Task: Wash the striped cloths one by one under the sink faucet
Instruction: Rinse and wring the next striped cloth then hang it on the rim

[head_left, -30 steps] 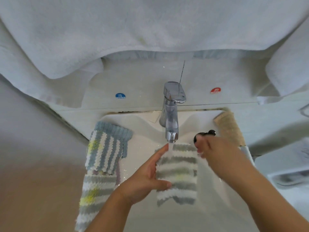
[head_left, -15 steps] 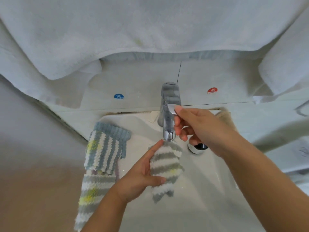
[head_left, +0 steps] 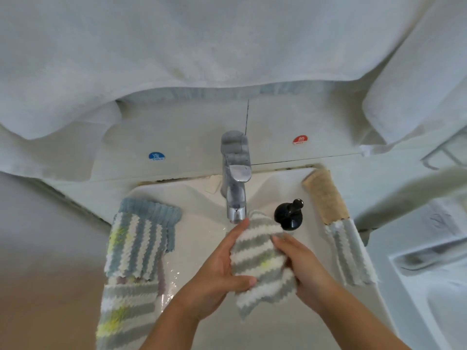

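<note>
I see both hands, left (head_left: 214,276) and right (head_left: 307,271), gripping a striped cloth (head_left: 260,261) just below the faucet (head_left: 236,178) over the sink (head_left: 199,203).

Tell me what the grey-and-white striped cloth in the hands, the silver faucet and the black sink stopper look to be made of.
Grey-and-white striped cloth: soft, fluffy ribbed fabric, probably microfibre or fleece; it bunches in the grip. Silver faucet: polished metal, likely chrome, with mirror-like glints. Black sink stopper: glossy and smooth; plastic or coated metal, hard to tell.
</note>
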`<state>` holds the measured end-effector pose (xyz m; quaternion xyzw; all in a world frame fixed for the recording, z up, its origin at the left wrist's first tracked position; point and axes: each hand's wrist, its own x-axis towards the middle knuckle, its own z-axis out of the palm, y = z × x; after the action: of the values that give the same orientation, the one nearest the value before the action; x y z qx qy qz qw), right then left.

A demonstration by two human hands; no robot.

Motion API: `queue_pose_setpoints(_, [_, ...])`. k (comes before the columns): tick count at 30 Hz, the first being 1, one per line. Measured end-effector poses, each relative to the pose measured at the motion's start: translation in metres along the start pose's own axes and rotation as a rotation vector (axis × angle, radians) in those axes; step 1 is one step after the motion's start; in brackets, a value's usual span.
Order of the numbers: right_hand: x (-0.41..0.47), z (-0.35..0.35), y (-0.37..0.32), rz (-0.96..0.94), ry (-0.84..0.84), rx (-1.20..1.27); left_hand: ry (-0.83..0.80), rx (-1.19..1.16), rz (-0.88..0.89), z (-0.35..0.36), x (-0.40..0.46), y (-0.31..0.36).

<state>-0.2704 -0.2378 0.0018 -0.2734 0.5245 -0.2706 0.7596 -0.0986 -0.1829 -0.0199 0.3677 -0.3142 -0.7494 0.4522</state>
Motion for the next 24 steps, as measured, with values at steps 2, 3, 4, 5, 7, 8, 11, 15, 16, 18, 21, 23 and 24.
queue_pose_setpoints(2, [0.003, -0.004, -0.007, -0.025, -0.009, -0.021, -0.008, -0.030, -0.016, 0.002, 0.005, -0.004])
queue_pose_setpoints(3, [0.005, -0.005, -0.010, -0.030, -0.039, -0.064, -0.022, -0.050, -0.027, 0.004, 0.007, -0.007])
queue_pose_setpoints(4, [0.005, -0.006, -0.014, -0.034, -0.058, -0.129, -0.037, -0.069, -0.040, 0.007, 0.010, -0.008])
queue_pose_setpoints(5, [0.006, -0.008, -0.018, -0.050, -0.052, -0.220, -0.043, -0.082, -0.050, 0.010, 0.013, -0.010])
queue_pose_setpoints(7, [0.008, -0.009, -0.027, -0.112, 0.036, -0.433, -0.015, -0.069, -0.053, 0.020, 0.019, -0.014])
queue_pose_setpoints(8, [0.008, -0.010, -0.032, -0.147, 0.088, -0.528, 0.007, -0.051, -0.043, 0.024, 0.022, -0.016])
queue_pose_setpoints(11, [0.009, -0.015, -0.042, -0.202, 0.235, -0.703, 0.076, -0.037, -0.007, 0.031, 0.030, -0.020])
queue_pose_setpoints(15, [0.011, -0.030, -0.056, -0.105, 0.281, -0.787, 0.112, 0.009, 0.050, 0.033, 0.037, -0.020])
queue_pose_setpoints(16, [0.012, -0.033, -0.061, -0.073, 0.279, -0.808, 0.125, 0.032, 0.057, 0.032, 0.039, -0.019])
queue_pose_setpoints(18, [0.016, -0.038, -0.074, -0.039, 0.283, -0.800, 0.159, 0.101, 0.078, 0.032, 0.044, -0.018])
queue_pose_setpoints(21, [0.034, -0.043, -0.091, -0.163, 0.394, -0.883, 0.190, 0.196, 0.119, 0.032, 0.051, -0.017])
queue_pose_setpoints(23, [0.047, -0.034, -0.101, -0.298, 0.440, -0.920, 0.196, 0.230, 0.140, 0.034, 0.055, -0.016])
queue_pose_setpoints(24, [0.052, -0.027, -0.103, -0.334, 0.400, -0.903, 0.193, 0.244, 0.149, 0.035, 0.056, -0.015])
